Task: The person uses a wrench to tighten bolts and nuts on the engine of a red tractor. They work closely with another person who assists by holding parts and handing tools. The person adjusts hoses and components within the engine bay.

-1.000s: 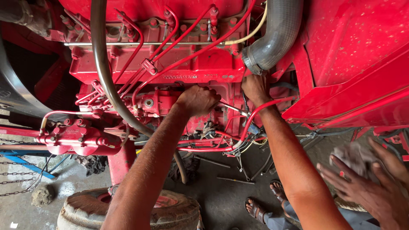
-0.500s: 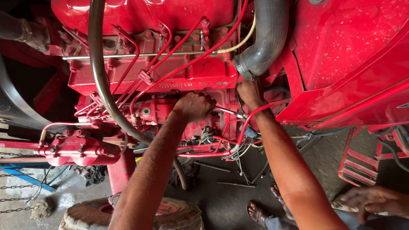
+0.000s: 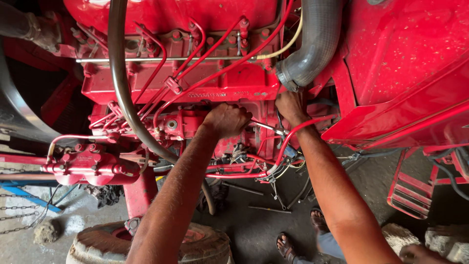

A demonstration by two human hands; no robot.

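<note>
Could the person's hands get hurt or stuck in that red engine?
Maybe. The left hand and right hand work deep among thin red pipes, so a slip might scrape knuckles or bend one. The grey hose hangs right over the right hand. Sandalled feet stand below, where a dropped tool could land.

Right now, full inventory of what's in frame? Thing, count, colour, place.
engine block: 1, red, centre top
thin fuel pipes: several, red, across the engine block
grey hose: 1, ribbed, top right of the engine block
dark curved hose: 1, running down the left of the engine block
filter housing: 1, red, lower left
body panel: 1, red, right
step plate: 1, red, lower right
tyre: 1, worn, bottom centre
chain: 1, bottom left on the floor
sandalled feet: 2, floor, bottom centre
another person's hand: 1, bottom right corner
left hand: closed around something on the engine block, thing hidden
right hand: under the grey hose, fingers hidden
</note>
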